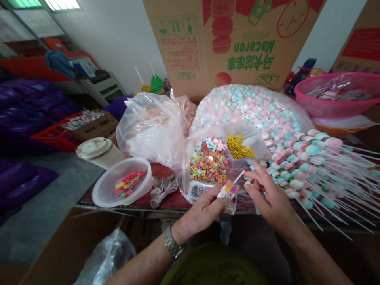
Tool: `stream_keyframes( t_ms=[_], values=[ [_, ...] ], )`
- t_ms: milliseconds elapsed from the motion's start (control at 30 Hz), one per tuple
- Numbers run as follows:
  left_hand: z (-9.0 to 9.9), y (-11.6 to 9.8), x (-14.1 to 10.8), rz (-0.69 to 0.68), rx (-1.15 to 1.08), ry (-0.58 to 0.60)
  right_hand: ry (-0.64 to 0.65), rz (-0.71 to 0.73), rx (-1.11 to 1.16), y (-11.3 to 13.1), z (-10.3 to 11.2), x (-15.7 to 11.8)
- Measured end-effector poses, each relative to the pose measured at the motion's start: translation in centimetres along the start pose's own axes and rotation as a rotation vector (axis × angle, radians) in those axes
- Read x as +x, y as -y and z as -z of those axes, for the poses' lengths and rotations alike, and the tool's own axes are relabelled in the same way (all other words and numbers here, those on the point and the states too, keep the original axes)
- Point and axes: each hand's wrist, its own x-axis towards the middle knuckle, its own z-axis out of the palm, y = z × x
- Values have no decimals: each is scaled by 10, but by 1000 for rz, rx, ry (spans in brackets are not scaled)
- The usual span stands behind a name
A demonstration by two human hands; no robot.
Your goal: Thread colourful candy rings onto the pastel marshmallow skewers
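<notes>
My left hand point(209, 206) is closed around a small printed plastic bag point(228, 190) in pink, yellow and white. A white stick point(238, 177) pokes out of the bag's upper end. Just right of it is my right hand point(268, 194), thumb and fingers apart, with nothing visible held in it. Beyond my hands, a plastic-lined tray holds colourful ring-shaped candies point(210, 162) and gold twist ties point(239, 147). Beside my right hand lie skewers of pastel candies point(303, 166), their white sticks pointing right.
A clear bag of pastel candies point(249, 107) lies behind the tray. To the left are another plastic bag point(151, 126), a bowl with candies point(121, 182) and a lidded cup point(99, 152). A pink basket point(341, 95) and a large cardboard box point(190, 51) stand at the back.
</notes>
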Motion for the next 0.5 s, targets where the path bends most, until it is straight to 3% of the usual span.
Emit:
stream_keyframes(
  t_ms=[100,167,233,400,467,500],
  values=[
    [-3,2,2,18,-26,-34,64,-206,299,0,-24,-15],
    [-3,1,2,25,60,14,156,-222,330,5,-38,-22],
    [-1,-1,2,54,134,97,125,-178,250,11,-45,-24],
    [9,-4,-2,281,122,214,-167,84,14,25,-26,-10],
    [14,-1,-3,279,146,181,-150,326,-171,27,-15,-2],
    [16,2,-3,229,184,164,-74,474,-295,28,-13,0]
  ],
)
